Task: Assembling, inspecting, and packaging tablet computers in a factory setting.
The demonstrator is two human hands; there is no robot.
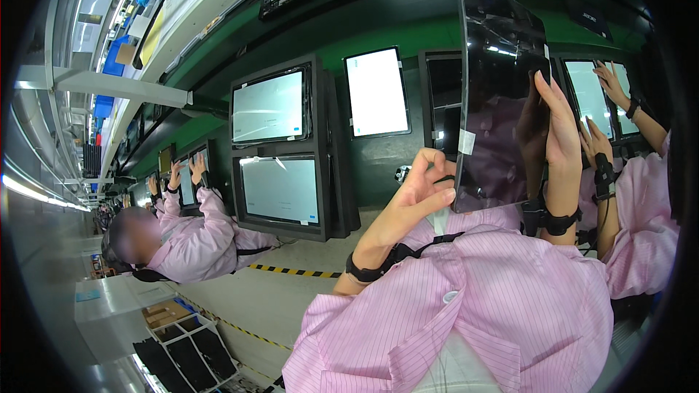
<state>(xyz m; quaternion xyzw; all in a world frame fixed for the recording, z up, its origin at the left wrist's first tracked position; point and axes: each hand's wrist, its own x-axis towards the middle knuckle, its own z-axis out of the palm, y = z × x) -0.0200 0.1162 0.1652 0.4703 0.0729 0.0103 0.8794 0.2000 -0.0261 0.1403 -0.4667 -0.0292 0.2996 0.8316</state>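
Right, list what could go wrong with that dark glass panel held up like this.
1. The dark glass panel is held only at its lower edge by the left hand and along one side by the right hand; it could slip.
2. A co-worker's hand works close by; a bump seems possible.

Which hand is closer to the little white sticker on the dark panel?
Left. The left hand pinches right beside the sticker on the panel; the right hand holds the panel's far edge.

One dark panel (502,87), five lit screens (375,91).
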